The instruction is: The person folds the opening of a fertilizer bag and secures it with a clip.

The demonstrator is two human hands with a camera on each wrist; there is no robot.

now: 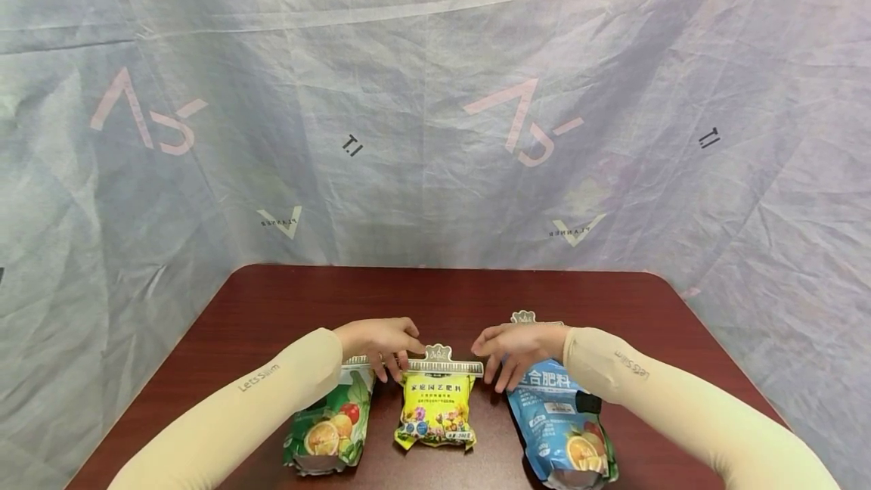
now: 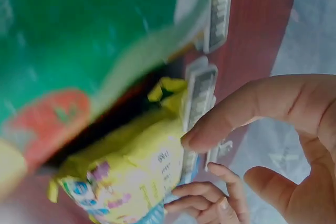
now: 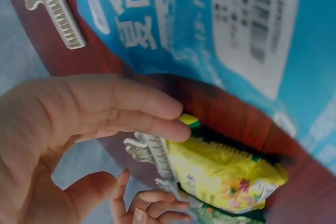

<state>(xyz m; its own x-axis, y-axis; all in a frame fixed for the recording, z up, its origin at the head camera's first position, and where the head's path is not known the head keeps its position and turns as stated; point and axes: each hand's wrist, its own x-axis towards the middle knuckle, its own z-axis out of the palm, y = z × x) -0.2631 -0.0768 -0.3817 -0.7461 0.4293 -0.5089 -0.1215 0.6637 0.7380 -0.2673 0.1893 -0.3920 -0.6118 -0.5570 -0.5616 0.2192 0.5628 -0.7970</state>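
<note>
Nearest, the blue bag (image 1: pixel 554 422) and green bag (image 1: pixel 330 429) lie on the surface (image 1: pixel 497 441), with the yellow bag (image 1: pixel 435 407) between them. Farther out, its clip (image 1: pixel 442 367) runs across the top; the left hand (image 1: pixel 379 339) and right hand (image 1: pixel 522 342) are at its 2 ends, fingers loose, grasping nothing, though contact is unclear. An even, 2-handed hold would probably best keep that top flat.

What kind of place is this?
Probably a curtained-off workspace: grey cloth hangs behind and beside a dark red table, where a green bag, a yellow bag and a blue bag lie in a row.
</note>
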